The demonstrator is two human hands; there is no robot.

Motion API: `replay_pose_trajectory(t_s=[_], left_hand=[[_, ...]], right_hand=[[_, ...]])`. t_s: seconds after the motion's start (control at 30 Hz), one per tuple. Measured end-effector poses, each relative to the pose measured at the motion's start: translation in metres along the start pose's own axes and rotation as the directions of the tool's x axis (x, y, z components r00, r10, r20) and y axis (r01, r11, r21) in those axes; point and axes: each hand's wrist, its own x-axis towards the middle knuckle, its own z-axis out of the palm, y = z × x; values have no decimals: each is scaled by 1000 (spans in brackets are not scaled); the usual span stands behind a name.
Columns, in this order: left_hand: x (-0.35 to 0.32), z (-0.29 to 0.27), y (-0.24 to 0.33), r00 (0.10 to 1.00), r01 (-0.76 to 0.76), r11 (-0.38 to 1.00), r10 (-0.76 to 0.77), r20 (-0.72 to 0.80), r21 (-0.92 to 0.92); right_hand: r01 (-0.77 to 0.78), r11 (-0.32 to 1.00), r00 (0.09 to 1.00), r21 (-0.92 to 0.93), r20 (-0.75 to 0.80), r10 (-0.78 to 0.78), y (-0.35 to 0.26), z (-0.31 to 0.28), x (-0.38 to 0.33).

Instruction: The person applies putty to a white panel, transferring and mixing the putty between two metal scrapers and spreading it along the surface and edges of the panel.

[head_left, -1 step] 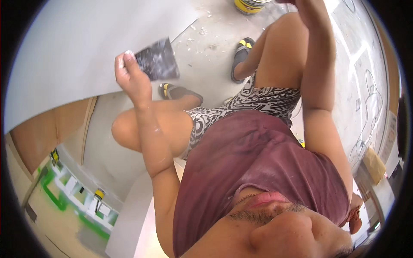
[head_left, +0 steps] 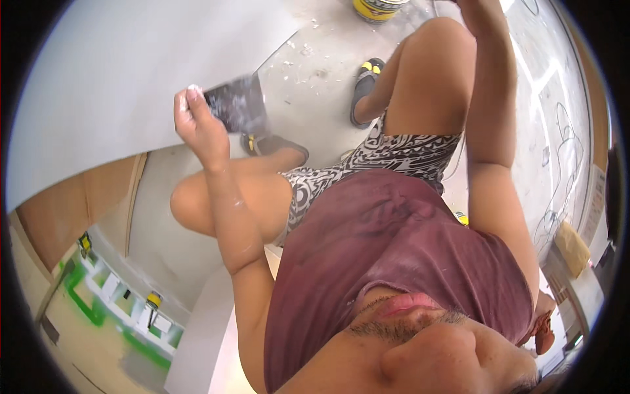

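At the left, my left hand (head_left: 200, 128) is closed on one edge of a dark, flat, rectangular plate (head_left: 237, 105). White smears cover the plate, and motion blurs its outer edge. White paste-like residue also marks the thumb and fingers. The plate is held above the floor, beside a large smooth white panel (head_left: 131, 85); I see no contact between them. My right hand (head_left: 467, 5) is raised at the top edge, past my right knee. Most of its fingers are cut off there, so what it holds, if anything, is hidden.
A yellow bucket (head_left: 379, 9) stands at the far top. White crumbs (head_left: 306, 49) dot the grey floor (head_left: 321, 79). Wooden boards (head_left: 59, 197) sit below the panel. Tools with yellow parts (head_left: 153, 302) are at lower left. Loose cable (head_left: 569, 141) and a brown packet (head_left: 572, 249) lie right.
The plate in my left hand has swung slightly downward in the picture. My left hand has hardly shifted. My right forearm has moved slightly to the right.
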Motion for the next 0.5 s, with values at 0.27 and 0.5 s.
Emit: replay_pose_trajectory(t_s=[0.27,0.5], left_hand=[[14,36,-20,947,196,973,-220,232,124],[113,216,2,741,-32,984,-93,665,173]], right_hand=[[-225,973,967,-58,-139,215,125,-100,95],[-323,938,894,-128,-367,258,233,-99,61]])
